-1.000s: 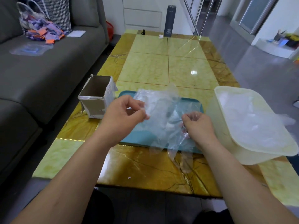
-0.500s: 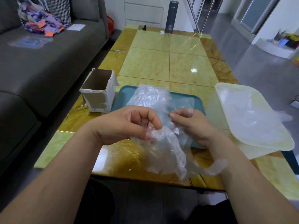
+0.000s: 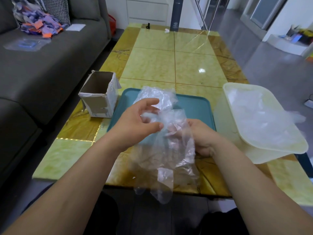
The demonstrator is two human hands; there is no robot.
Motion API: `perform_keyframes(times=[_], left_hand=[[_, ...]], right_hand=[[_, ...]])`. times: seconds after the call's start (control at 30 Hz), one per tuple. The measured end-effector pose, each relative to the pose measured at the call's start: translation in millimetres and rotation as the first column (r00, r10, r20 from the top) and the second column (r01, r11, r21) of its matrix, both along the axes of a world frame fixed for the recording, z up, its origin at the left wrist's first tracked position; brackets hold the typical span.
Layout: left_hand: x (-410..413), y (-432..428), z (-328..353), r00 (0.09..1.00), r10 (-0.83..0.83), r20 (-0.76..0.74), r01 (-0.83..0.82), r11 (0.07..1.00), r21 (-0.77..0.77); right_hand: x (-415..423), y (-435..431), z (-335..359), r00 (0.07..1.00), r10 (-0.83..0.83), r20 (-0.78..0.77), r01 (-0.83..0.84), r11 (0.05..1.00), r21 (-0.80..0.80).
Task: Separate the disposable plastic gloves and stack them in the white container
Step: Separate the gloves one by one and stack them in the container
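**Clear gloves held in both hands above the tray**

A glossy yellow-green stone table (image 3: 152, 65) is seen running away from the viewer, with a grey sofa (image 3: 42, 68) along its left side and a dark bottle (image 3: 176, 14) standing at its far end. On the near half of the table a teal tray (image 3: 196, 106) is laid, and an open cardboard box (image 3: 98, 99) is set just beside the tray's left edge.

A bunch of clear plastic gloves (image 3: 171, 150) is held up between the two hands. Its crumpled upper part is raised over the tray, while its lower part, with glove fingers showing, hangs down past the near edge of the table.

The left hand (image 3: 135, 122) is closed on the upper film: the film is pinched between the thumb and the curled fingers, with the index finger stretched out above. The right hand (image 3: 205, 136) is curled into the film from the right, its fingers seen only dimly through the plastic.

The white container (image 3: 271, 155) is placed at the right of the tray, and a layer of flattened gloves (image 3: 250, 116) is seen lying inside it, one edge trailing over its right rim.
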State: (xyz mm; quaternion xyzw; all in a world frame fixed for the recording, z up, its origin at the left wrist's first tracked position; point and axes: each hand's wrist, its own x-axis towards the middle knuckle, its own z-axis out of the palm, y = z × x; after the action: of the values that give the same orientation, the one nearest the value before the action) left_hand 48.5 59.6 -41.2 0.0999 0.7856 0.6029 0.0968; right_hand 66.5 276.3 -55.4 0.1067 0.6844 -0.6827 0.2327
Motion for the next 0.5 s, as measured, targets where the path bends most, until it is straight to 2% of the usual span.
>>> perform_keyframes(times=[0.13,0.23,0.3,0.37,0.43,0.5], left_hand=[[-5.4,2.4,-9.3,0.995,0.03,0.097,-0.033,0.999,0.024],[-7.3,2.0,-11.4,0.994,0.032,0.103,-0.035,0.999,0.03],[-7.4,3.2,-11.7,0.99,0.055,0.128,-0.062,0.997,0.054],[-6.6,4.8,-11.6,0.986,0.065,0.152,-0.079,0.993,0.087],[-7.9,4.8,-13.0,0.984,0.078,0.158,-0.094,0.991,0.099],[-10.8,4.7,-17.2,0.982,0.084,0.167,-0.102,0.99,0.099]], right_hand=[[-2.9,1.5,-4.1,0.998,-0.038,0.046,0.043,0.993,-0.106],[-4.6,1.1,-1.6,0.994,-0.055,0.093,0.076,0.969,-0.234],[-5.1,1.5,-1.5,0.991,-0.024,0.135,0.069,0.938,-0.339],[-4.1,2.8,-1.0,0.989,0.064,0.133,-0.005,0.916,-0.4],[-1.5,3.2,0.8,0.989,0.11,0.095,-0.066,0.923,-0.38],[1.1,2.7,1.3,0.995,0.086,0.041,-0.07,0.954,-0.29]])
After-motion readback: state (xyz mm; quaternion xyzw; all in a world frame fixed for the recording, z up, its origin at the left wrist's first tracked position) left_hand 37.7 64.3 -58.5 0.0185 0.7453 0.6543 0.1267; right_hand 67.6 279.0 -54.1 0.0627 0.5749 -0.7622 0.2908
